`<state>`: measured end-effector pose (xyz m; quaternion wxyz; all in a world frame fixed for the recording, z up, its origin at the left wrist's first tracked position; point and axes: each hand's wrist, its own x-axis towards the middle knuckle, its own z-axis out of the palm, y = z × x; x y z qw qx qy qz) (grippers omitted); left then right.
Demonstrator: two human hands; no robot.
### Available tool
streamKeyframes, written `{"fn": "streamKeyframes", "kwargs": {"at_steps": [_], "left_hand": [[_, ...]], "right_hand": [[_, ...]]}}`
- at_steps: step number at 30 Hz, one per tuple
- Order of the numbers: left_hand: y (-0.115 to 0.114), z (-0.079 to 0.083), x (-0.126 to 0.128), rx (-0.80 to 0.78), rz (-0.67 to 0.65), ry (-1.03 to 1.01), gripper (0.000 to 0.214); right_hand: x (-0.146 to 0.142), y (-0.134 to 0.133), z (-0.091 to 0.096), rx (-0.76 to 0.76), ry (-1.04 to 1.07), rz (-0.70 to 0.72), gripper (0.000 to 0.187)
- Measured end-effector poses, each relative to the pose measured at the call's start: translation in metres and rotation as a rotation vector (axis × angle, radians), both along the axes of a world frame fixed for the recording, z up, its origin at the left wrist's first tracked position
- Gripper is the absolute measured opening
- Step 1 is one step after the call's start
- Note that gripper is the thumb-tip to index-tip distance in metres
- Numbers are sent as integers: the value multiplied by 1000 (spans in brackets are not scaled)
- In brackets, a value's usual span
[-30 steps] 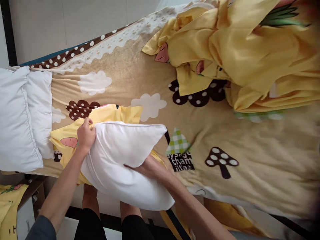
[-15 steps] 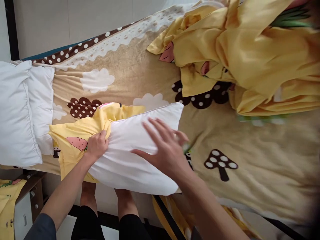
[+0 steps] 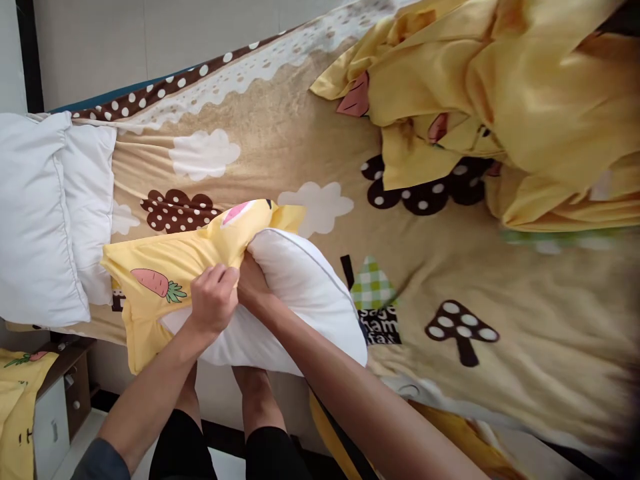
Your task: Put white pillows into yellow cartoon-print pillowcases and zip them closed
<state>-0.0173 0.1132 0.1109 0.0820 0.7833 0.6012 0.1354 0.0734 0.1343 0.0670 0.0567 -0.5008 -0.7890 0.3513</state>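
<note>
A yellow pillowcase (image 3: 190, 250) with a carrot print lies over the left part of a white pillow (image 3: 305, 293), whose right part is uncovered. My left hand (image 3: 215, 300) is closed on the pillowcase's open edge. My right hand (image 3: 254, 277) reaches into the opening beside it, pressing against the pillow. Its fingers are hidden by the pillowcase, so their hold does not show. The pillow's right part bulges and folds around my right wrist.
Two white pillows (image 3: 35, 220) lie at the bed's left end. A crumpled yellow cover (image 3: 550, 120) is heaped on the tan printed bedspread (image 3: 300, 133) at the far right. A small cabinet (image 3: 53, 427) with a yellow cloth (image 3: 20, 393) stands at lower left.
My right hand has moved left from above the pillow into the pillowcase opening. The pillow's far right corner has been pushed in. My left hand keeps its grip on the edge.
</note>
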Motion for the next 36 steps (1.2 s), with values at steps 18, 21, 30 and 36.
{"fn": "streamKeyframes", "kwargs": {"at_steps": [18, 21, 30, 36], "left_hand": [[-107, -16, -93, 105, 259, -74, 19], [-119, -5, -88, -62, 11, -38, 25], [-109, 10, -72, -747, -462, 412, 12], [-100, -7, -29, -671, -618, 218, 19]], "right_hand": [[32, -137, -25, 307, 63, 328, 71], [20, -86, -33, 217, 171, 444, 64], [6, -55, -25, 57, 206, 499, 54], [-11, -41, -16, -89, 237, 506, 31]]}}
